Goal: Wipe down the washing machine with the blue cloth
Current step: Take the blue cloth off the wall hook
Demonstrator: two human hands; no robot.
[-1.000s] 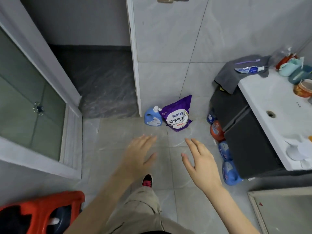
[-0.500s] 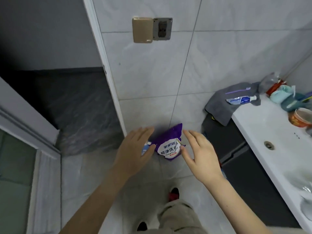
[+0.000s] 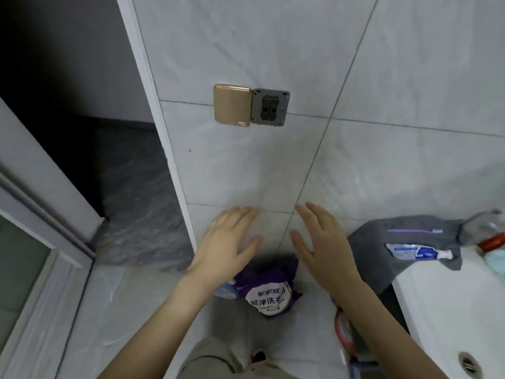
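Note:
My left hand (image 3: pixel 228 242) and my right hand (image 3: pixel 322 242) are held out in front of me, palms down, fingers spread, holding nothing. They hover before a grey tiled wall, above a purple detergent bag (image 3: pixel 269 288) on the floor. No washing machine and no blue cloth show in the head view. A grey towel (image 3: pixel 388 239) hangs over the left end of the white sink counter (image 3: pixel 442 310) at the right.
A gold switch cover and grey socket (image 3: pixel 251 108) sit on the wall above my hands. A dark doorway (image 3: pixel 95 149) opens at the left beside a white door frame. A toothpaste tube (image 3: pixel 418 251) lies on the towel. Detergent bottles (image 3: pixel 344 326) stand under the counter.
The view has tilted upward and moved closer to the wall. The socket has come into full view and the red stool has left the frame. Both hands stay open and empty.

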